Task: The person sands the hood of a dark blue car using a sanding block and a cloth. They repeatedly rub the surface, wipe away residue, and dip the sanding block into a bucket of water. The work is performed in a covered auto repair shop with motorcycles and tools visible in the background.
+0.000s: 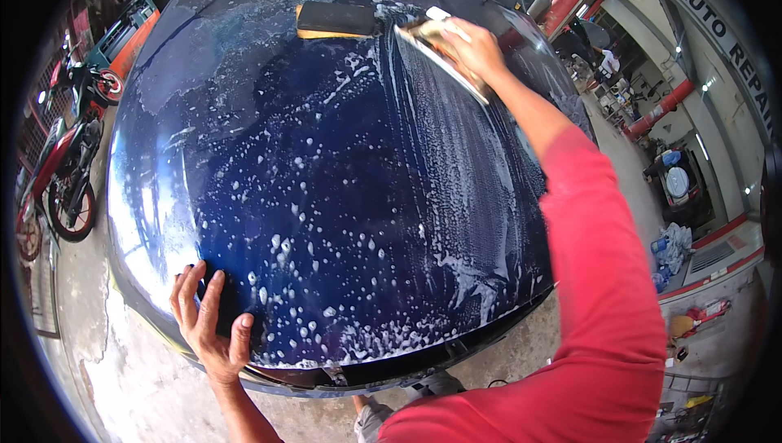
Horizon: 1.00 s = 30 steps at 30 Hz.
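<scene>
Fingers of the left hand (210, 339) lay apart on the foamy blue hood (342, 198); beyond them, the right hand (472, 48) clamped its fingers on a flat board (430, 48), long axis slanting far-left to near-right, a black-topped block (336, 19) leftward.

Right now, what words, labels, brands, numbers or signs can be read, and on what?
Overhead sign at right: large capital letters, legible, wording not repeated here.
Dark blue hood and black-and-yellow block: no lettering visible.
Motorcycle at left: any markings too small to read.
</scene>
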### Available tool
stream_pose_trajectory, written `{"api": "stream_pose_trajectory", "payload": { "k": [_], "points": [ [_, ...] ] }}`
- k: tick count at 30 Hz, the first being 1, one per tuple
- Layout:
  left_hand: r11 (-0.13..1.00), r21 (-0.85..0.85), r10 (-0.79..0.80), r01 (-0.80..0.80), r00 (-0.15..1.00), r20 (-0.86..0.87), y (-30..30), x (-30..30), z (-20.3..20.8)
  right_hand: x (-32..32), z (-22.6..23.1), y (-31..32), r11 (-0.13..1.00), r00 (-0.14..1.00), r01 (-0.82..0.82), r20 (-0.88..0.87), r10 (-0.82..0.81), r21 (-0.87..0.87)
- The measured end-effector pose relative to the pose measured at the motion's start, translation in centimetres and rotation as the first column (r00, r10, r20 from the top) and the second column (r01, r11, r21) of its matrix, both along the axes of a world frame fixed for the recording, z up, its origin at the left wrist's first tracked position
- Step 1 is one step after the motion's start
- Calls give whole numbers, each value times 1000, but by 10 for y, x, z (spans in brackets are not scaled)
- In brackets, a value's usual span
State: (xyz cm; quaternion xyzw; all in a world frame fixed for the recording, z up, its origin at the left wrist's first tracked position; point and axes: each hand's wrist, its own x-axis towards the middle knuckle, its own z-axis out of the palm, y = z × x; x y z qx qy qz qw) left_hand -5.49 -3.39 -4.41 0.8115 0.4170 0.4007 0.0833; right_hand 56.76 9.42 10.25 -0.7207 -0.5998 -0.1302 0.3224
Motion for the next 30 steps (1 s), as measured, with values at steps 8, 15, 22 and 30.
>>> {"api": "stream_pose_trajectory", "payload": {
  "k": [8,15,22,30],
  "points": [
    [999,-11,-30,30,1000,0,-4,0,5,-101,-42,-259,911,911,-412,-22,412,-14],
    [1000,-3,5,-5,1000,-21,-2,-1,-3,-15,-25,-201,925,910,-377,165,379,-47],
    [990,-137,15,-14,1000,3,15,-2,21,42,-9,-48,997,989,60,-141,-54,39],
    [956,-163,-269,244,952,-150,173,48,92,-97,-63,-372,967,961,-255,-115,251,-19]
  ]
}}
